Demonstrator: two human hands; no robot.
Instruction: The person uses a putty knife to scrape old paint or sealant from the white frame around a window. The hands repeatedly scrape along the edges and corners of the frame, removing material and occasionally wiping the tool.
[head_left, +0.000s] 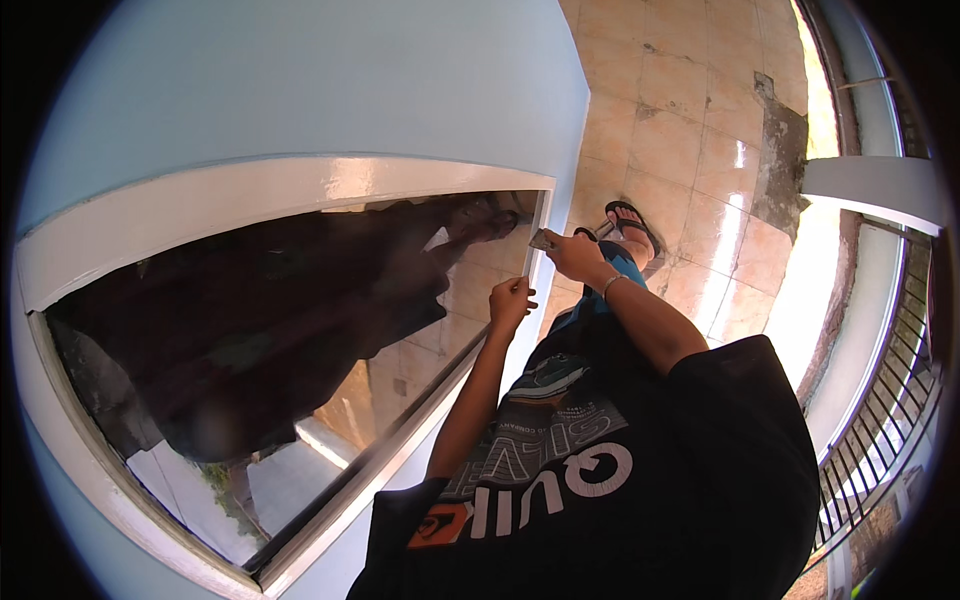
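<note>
My right hand (576, 257) grips a small flat grey piece (540, 240), perhaps a scraper blade or folded abrasive; its exact kind is unclear. This piece is at the right end of the white window frame (352, 180), against its narrow side. Below and left of it, my left hand (511, 301) is raised in front of the window glass (465, 300), close to the frame's edge. Its fingers are partly curled, and whether they pinch anything is too small to tell. Dark reflections of a person, floor tiles and sky fill the pane.
Light blue wall (337, 82) surrounds the window and ends at a corner on the right. Glossy beige floor tiles (675, 142) have a broken grey patch (780, 165). A white pillar (870, 187) and a black metal railing (870, 442) border the right side.
</note>
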